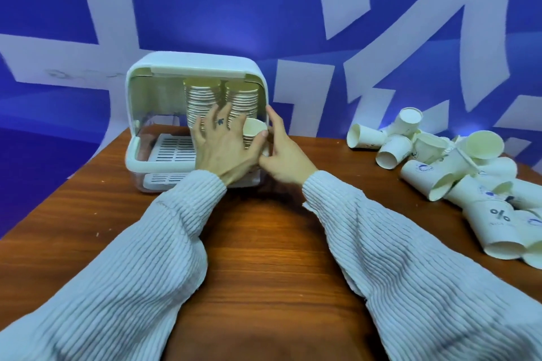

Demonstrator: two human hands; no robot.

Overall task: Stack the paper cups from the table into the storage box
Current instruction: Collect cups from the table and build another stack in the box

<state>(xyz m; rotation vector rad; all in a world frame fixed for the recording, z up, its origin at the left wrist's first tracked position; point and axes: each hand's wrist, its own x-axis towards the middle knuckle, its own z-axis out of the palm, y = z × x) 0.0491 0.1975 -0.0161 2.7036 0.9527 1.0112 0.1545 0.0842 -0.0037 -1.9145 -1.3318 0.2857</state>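
A white storage box (pixel 137 155) with a raised lid stands at the table's far edge. Inside it rise two tall stacks of paper cups (pixel 202 97). A shorter stack (pixel 254 129) stands at the box's front right. My left hand (pixel 223 146) reaches into the box; its thumb and fingers wrap that short stack near the top cup. My right hand (pixel 281 152) touches the short stack and the box's right wall from the right, index finger raised along the wall, other fingers curled near the stack's base. Loose paper cups (pixel 451 161) lie in a pile on the right.
The brown wooden table (pixel 264 243) extends toward me between my sleeves. A slotted white tray (pixel 173 149) lies on the box floor at its left. A blue and white wall stands right behind the box.
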